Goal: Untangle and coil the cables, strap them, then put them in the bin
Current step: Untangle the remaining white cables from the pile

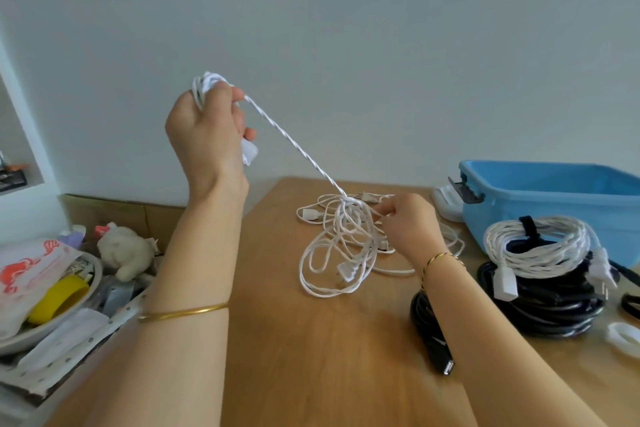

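My left hand (207,128) is raised above the table and grips a small coil of white twisted cable (207,81). From that coil a taut strand (294,146) runs down to a tangled white cable pile (341,246) on the wooden table (311,340). At the pile's right side, my right hand (405,222) pinches some of its strands. A white coil (540,246) bound with a black strap lies on top of a black coil (550,308) at the right. The blue bin (554,198) stands at the back right.
Another black cable with a USB end (433,333) lies under my right forearm. A small white loop (623,340) sits near the right edge. Left of the table are a bowl with yellow tape (55,298), a plush toy (124,250) and assorted clutter. A wall stands behind.
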`<state>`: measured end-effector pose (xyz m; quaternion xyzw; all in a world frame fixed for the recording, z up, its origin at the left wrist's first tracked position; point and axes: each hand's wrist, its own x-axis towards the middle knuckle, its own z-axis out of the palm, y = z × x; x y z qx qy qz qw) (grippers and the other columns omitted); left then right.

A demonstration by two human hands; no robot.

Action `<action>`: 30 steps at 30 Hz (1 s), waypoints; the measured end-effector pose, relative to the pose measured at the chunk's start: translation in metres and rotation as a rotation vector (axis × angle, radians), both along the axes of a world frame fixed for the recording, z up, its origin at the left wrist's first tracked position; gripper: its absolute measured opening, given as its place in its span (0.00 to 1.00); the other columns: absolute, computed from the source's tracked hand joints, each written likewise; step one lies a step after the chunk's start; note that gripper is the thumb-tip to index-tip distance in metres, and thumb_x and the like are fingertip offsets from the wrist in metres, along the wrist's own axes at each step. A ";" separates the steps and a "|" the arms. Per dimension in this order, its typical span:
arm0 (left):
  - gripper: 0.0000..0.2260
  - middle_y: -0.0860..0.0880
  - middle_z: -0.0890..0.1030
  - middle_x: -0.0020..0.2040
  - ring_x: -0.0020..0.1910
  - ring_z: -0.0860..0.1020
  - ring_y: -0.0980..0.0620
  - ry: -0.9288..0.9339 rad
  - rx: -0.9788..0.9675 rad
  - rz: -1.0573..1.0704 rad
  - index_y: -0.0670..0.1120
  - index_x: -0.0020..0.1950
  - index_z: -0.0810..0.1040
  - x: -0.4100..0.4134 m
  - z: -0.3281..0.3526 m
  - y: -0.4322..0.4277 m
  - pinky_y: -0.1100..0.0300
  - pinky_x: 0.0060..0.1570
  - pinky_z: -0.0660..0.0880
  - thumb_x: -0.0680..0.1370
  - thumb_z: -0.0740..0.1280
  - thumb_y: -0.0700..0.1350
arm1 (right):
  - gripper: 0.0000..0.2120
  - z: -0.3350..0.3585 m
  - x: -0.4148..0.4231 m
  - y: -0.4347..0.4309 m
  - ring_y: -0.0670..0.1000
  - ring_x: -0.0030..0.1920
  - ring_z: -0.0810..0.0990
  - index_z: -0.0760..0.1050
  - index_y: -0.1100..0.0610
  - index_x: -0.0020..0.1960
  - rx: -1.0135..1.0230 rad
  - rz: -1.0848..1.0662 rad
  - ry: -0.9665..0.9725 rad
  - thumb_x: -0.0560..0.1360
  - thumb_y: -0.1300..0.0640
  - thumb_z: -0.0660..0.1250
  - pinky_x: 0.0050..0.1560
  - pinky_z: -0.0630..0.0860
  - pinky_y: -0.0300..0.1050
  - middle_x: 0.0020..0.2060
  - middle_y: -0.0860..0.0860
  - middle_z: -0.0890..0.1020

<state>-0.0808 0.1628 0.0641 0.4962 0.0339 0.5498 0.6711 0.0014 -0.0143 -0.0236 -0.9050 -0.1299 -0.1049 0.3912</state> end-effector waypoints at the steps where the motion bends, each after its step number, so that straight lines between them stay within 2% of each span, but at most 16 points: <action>1: 0.11 0.55 0.64 0.19 0.22 0.62 0.54 0.027 0.043 0.003 0.44 0.34 0.75 0.000 0.000 -0.002 0.64 0.26 0.68 0.76 0.61 0.37 | 0.14 0.001 0.000 0.001 0.58 0.43 0.76 0.81 0.57 0.43 -0.029 -0.012 -0.023 0.72 0.69 0.58 0.42 0.75 0.45 0.38 0.54 0.78; 2: 0.11 0.55 0.64 0.19 0.22 0.62 0.55 0.068 0.090 -0.007 0.44 0.34 0.75 0.000 0.000 -0.004 0.64 0.26 0.68 0.76 0.61 0.37 | 0.14 0.003 -0.001 0.001 0.59 0.46 0.76 0.80 0.56 0.44 -0.033 -0.011 -0.053 0.72 0.69 0.58 0.43 0.75 0.46 0.40 0.54 0.79; 4: 0.11 0.56 0.64 0.19 0.21 0.62 0.56 0.167 0.178 -0.069 0.44 0.35 0.77 0.001 -0.002 -0.009 0.64 0.26 0.69 0.76 0.62 0.37 | 0.19 0.014 -0.006 0.005 0.58 0.55 0.77 0.79 0.54 0.57 0.094 0.055 -0.112 0.73 0.68 0.57 0.52 0.75 0.46 0.54 0.52 0.80; 5: 0.11 0.55 0.64 0.19 0.21 0.62 0.56 0.211 0.212 -0.116 0.44 0.35 0.77 0.002 -0.004 -0.011 0.64 0.27 0.69 0.77 0.62 0.38 | 0.20 0.021 -0.010 0.007 0.54 0.58 0.77 0.77 0.54 0.61 0.215 0.140 -0.117 0.74 0.68 0.57 0.55 0.73 0.42 0.58 0.52 0.79; 6: 0.10 0.55 0.64 0.19 0.21 0.62 0.56 0.244 0.240 -0.161 0.44 0.36 0.77 0.004 -0.007 -0.014 0.63 0.27 0.69 0.77 0.62 0.38 | 0.18 0.029 -0.018 0.010 0.50 0.58 0.77 0.76 0.55 0.62 0.339 0.262 -0.091 0.75 0.67 0.58 0.54 0.72 0.36 0.58 0.52 0.80; 8: 0.10 0.55 0.64 0.19 0.21 0.62 0.56 0.282 0.290 -0.218 0.43 0.37 0.78 0.006 -0.010 -0.019 0.61 0.29 0.69 0.77 0.63 0.38 | 0.12 0.039 -0.031 0.018 0.49 0.51 0.79 0.76 0.55 0.59 0.456 0.457 -0.034 0.77 0.62 0.62 0.47 0.73 0.33 0.53 0.55 0.82; 10: 0.09 0.54 0.64 0.20 0.22 0.63 0.55 0.321 0.345 -0.246 0.42 0.39 0.79 0.008 -0.012 -0.020 0.60 0.30 0.69 0.77 0.63 0.39 | 0.08 0.041 -0.036 0.024 0.55 0.47 0.80 0.77 0.56 0.55 0.458 0.487 -0.092 0.78 0.58 0.63 0.47 0.76 0.43 0.46 0.57 0.82; 11: 0.09 0.54 0.64 0.20 0.23 0.63 0.55 0.353 0.385 -0.262 0.42 0.39 0.79 0.008 -0.013 -0.018 0.60 0.30 0.70 0.78 0.63 0.40 | 0.06 0.042 -0.037 0.025 0.56 0.43 0.79 0.77 0.56 0.51 0.521 0.478 -0.129 0.79 0.57 0.62 0.49 0.76 0.49 0.41 0.56 0.81; 13: 0.08 0.54 0.66 0.21 0.24 0.66 0.54 0.458 0.506 -0.328 0.42 0.41 0.79 0.007 -0.018 -0.012 0.59 0.31 0.70 0.79 0.64 0.43 | 0.09 0.045 -0.036 0.024 0.51 0.35 0.74 0.77 0.56 0.44 0.731 0.465 -0.146 0.80 0.58 0.60 0.49 0.77 0.52 0.32 0.53 0.72; 15: 0.08 0.55 0.68 0.22 0.25 0.68 0.54 0.621 0.645 -0.449 0.42 0.43 0.79 0.005 -0.023 -0.011 0.58 0.32 0.71 0.77 0.67 0.46 | 0.10 0.049 -0.035 0.020 0.46 0.31 0.68 0.75 0.55 0.42 0.903 0.446 -0.183 0.80 0.60 0.59 0.42 0.78 0.46 0.31 0.51 0.67; 18: 0.08 0.53 0.66 0.23 0.24 0.66 0.55 0.753 0.726 -0.666 0.43 0.40 0.75 0.003 -0.028 -0.019 0.60 0.28 0.71 0.76 0.70 0.44 | 0.10 0.050 -0.033 0.018 0.44 0.28 0.64 0.74 0.55 0.42 1.000 0.409 -0.226 0.80 0.60 0.59 0.31 0.70 0.39 0.29 0.48 0.66; 21: 0.08 0.53 0.64 0.22 0.23 0.62 0.55 0.644 0.649 -0.880 0.37 0.46 0.79 -0.001 -0.022 -0.023 0.61 0.27 0.69 0.78 0.65 0.42 | 0.10 0.043 -0.024 0.017 0.44 0.27 0.61 0.74 0.55 0.41 1.027 0.356 -0.169 0.80 0.59 0.59 0.28 0.61 0.40 0.26 0.45 0.64; 23: 0.10 0.53 0.62 0.21 0.22 0.61 0.56 0.526 0.555 -0.993 0.35 0.46 0.80 -0.002 -0.016 -0.021 0.62 0.26 0.69 0.77 0.64 0.42 | 0.11 0.035 -0.019 0.019 0.43 0.28 0.62 0.75 0.53 0.40 0.917 0.329 -0.181 0.80 0.57 0.59 0.31 0.61 0.40 0.24 0.41 0.66; 27: 0.14 0.55 0.62 0.20 0.20 0.60 0.60 0.324 0.190 -1.189 0.37 0.43 0.80 0.000 -0.009 -0.020 0.66 0.25 0.68 0.75 0.59 0.45 | 0.12 0.026 -0.022 0.029 0.42 0.25 0.61 0.77 0.51 0.39 0.735 0.414 -0.110 0.80 0.56 0.60 0.30 0.59 0.39 0.22 0.41 0.66; 30: 0.15 0.55 0.65 0.22 0.21 0.64 0.59 0.150 -0.034 -1.205 0.36 0.45 0.80 -0.001 -0.006 -0.013 0.65 0.30 0.74 0.74 0.58 0.45 | 0.12 0.027 -0.028 0.032 0.43 0.23 0.59 0.77 0.56 0.40 0.633 0.508 0.003 0.80 0.58 0.59 0.27 0.60 0.40 0.22 0.42 0.63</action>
